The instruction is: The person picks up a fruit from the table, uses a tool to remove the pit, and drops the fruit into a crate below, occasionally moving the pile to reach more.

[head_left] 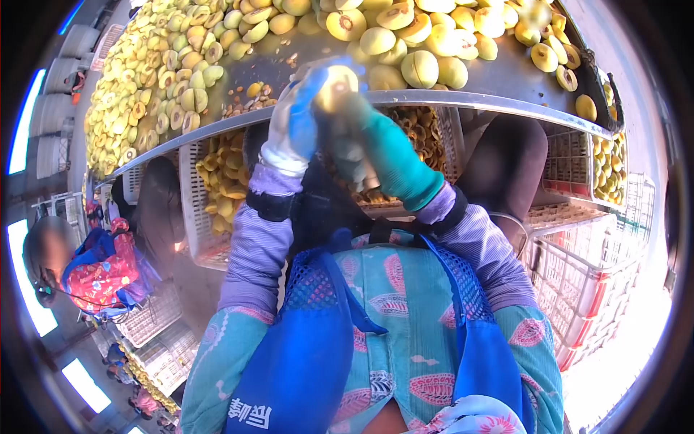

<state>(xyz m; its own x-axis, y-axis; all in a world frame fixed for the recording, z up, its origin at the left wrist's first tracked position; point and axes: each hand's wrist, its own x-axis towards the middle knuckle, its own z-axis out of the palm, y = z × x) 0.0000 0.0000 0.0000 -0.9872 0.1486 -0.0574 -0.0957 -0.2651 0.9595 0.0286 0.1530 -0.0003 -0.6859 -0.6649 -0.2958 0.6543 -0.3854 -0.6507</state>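
My left hand [295,119], in a white and blue glove, is closed around a yellow peach half [337,83] just over the table's front edge. The cut face with its brown centre shows. My right hand [376,137], in a green glove, comes up against that peach half from the right. Its fingers are smeared by motion, and whether they hold a tool is hidden. Beyond my hands, whole and halved peaches [419,69] lie on the metal table [289,61]. Loose brown pits [249,101] are scattered left of my left hand.
A large heap of peach halves [134,87] covers the table's left side. Beneath the edge stand a white crate of peach pieces [220,181] and another container of brownish pieces [419,130]. Stacked crates [578,289] stand at right. A co-worker [101,267] sits at left.
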